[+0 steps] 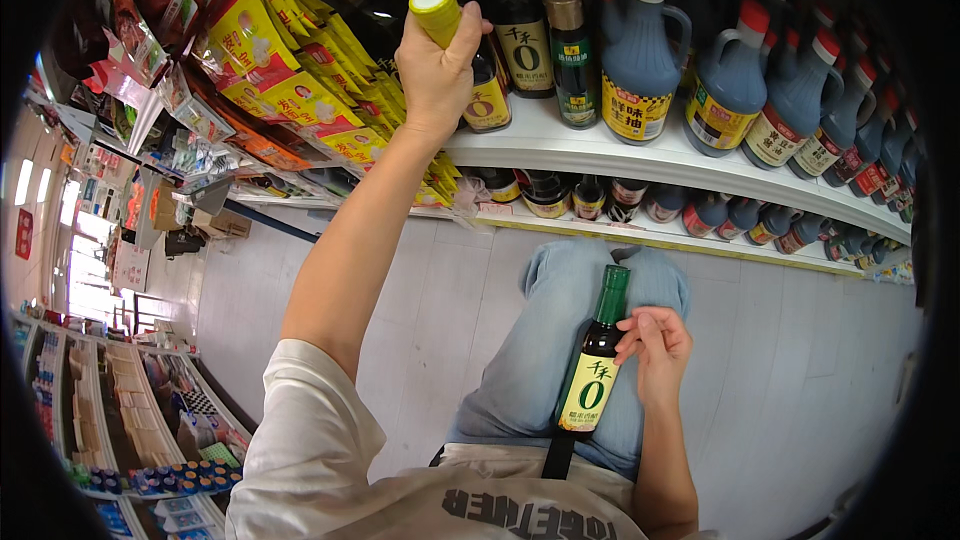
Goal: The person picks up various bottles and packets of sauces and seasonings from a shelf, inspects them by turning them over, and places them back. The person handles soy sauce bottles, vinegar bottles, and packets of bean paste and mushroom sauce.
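My left hand (439,71) is wrapped around the neck of a dark glass bottle with a yellow cap (434,7), at the upper shelf beside hanging yellow packets. A dark bottle with a green neck and pale label (589,394) lies on my lap, across the light blue jeans. Against that bottle's right side rest the bent fingers of my right hand (658,349); whether they grip it I cannot tell. Right of my left hand stand a similar pale-labelled bottle (526,56) and a slimmer sauce bottle with a bronze cap (576,67).
Large soy sauce jugs with red caps (643,60) line the upper shelf (555,144) to the right. More bottles (705,214) fill the lower shelf. Yellow packets (300,94) hang at the left. Behind the left arm are display racks (127,405) and cardboard boxes (221,223).
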{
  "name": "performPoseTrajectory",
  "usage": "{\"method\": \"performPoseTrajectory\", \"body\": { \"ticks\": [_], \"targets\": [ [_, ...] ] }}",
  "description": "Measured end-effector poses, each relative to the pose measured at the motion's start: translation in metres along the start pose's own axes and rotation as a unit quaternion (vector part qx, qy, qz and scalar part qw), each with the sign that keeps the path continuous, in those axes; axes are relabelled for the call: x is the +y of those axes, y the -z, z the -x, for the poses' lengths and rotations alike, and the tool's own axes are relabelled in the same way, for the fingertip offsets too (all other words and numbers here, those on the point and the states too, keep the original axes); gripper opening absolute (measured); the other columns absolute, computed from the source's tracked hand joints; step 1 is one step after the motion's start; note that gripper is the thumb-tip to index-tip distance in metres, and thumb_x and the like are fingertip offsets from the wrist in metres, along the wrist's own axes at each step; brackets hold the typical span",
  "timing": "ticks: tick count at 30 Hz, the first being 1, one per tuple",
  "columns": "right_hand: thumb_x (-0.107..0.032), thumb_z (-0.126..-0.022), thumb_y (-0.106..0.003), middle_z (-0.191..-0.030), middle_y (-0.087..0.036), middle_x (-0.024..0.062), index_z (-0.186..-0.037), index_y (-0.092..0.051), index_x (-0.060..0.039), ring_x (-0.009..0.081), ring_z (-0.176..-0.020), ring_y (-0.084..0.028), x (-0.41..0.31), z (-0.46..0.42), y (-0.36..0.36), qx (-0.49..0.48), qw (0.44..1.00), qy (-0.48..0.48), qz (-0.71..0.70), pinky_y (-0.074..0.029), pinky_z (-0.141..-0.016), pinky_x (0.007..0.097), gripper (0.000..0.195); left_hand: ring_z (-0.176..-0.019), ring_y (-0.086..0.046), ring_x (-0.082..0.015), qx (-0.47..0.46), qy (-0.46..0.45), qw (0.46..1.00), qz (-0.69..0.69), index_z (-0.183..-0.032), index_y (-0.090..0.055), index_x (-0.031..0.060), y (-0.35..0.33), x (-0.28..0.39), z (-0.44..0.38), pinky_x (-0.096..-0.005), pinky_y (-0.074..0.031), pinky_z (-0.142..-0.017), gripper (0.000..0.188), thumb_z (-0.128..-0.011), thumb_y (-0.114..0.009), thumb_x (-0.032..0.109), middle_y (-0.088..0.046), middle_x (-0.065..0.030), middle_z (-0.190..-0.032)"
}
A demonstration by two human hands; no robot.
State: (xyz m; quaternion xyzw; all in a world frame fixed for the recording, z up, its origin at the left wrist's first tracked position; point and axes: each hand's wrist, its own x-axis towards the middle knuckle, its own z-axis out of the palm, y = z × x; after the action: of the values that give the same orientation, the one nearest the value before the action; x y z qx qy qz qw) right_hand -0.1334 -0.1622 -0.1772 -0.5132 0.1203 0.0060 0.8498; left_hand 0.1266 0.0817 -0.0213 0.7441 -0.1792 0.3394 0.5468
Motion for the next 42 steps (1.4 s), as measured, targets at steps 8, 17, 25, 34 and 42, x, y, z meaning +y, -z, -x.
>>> {"method": "performPoseTrajectory", "body": {
  "ticks": [8, 17, 25, 34, 42],
  "targets": [
    [-0.013, -0.1, -0.054, -0.086, -0.069, 0.0154, -0.1, -0.062, 0.0026, 0.0149, -0.059, -0.062, 0.002, -0.003, 0.0, -0.002, 1.0, 0.006, -0.006, -0.052, -0.046, 0.0264, 0.017, -0.073, -0.055, -0.0071, -0.064, 0.001, 0.997, -0.036, -0.101, -0.062, 0.0013, 0.004, -0.011, -0.023, -0.0248, -0.045, -0.071, 0.025, -0.098, -0.059, 0.026, -0.07, -0.0027, -0.084],
    [-0.011, -0.099, -0.055, -0.088, -0.069, 0.0148, -0.102, -0.062, 0.0041, 0.0154, -0.061, -0.063, 0.003, -0.004, 0.0, -0.014, 1.0, 0.004, -0.022, -0.054, -0.048, 0.028, 0.017, -0.097, -0.06, -0.0204, -0.07, 0.01, 0.993, -0.095, -0.119, -0.055, -0.0022, 0.015, -0.012, -0.038, -0.0334, -0.046, -0.09, 0.039, -0.091, -0.068, 0.021, -0.064, -0.0122, -0.11],
    [-0.011, -0.099, -0.055, -0.089, -0.069, 0.015, -0.101, -0.061, 0.0035, 0.0144, -0.06, -0.062, 0.004, -0.004, 0.003, -0.01, 1.0, 0.009, -0.017, -0.052, -0.047, 0.0267, 0.016, -0.113, -0.055, -0.038, -0.001, 0.0, 0.987, -0.158, -0.137, -0.034, -0.0027, 0.008, 0.015, -0.034, -0.0397, -0.044, -0.099, 0.059, -0.087, -0.064, 0.003, -0.056, -0.0239, -0.12],
    [-0.01, -0.098, -0.058, -0.095, -0.068, 0.013, -0.103, -0.061, 0.0017, 0.0113, -0.067, -0.06, 0.009, 0.001, -0.006, 0.033, 0.997, 0.052, 0.043, -0.049, -0.048, 0.0238, 0.013, -0.133, -0.033, -0.0478, 0.025, -0.223, 0.943, -0.246, -0.145, -0.026, -0.0033, 0.006, 0.005, -0.022, -0.043, -0.032, -0.112, 0.075, -0.08, -0.062, -0.01, -0.028, -0.0293, -0.145],
    [-0.001, -0.095, -0.06, -0.118, -0.061, 0.0127, -0.115, -0.06, 0.0046, 0.0181, -0.105, -0.061, 0.021, -0.011, -0.014, 0.043, 0.969, 0.186, 0.154, -0.048, -0.098, 0.031, 0.02, -0.129, -0.042, -0.037, -0.025, -0.231, 0.945, -0.228, -0.138, -0.037, -0.0058, 0.012, 0.033, 0.06, -0.0409, -0.034, -0.109, 0.064, -0.084, -0.068, 0.005, -0.042, -0.0249, -0.139]
  ]
}}
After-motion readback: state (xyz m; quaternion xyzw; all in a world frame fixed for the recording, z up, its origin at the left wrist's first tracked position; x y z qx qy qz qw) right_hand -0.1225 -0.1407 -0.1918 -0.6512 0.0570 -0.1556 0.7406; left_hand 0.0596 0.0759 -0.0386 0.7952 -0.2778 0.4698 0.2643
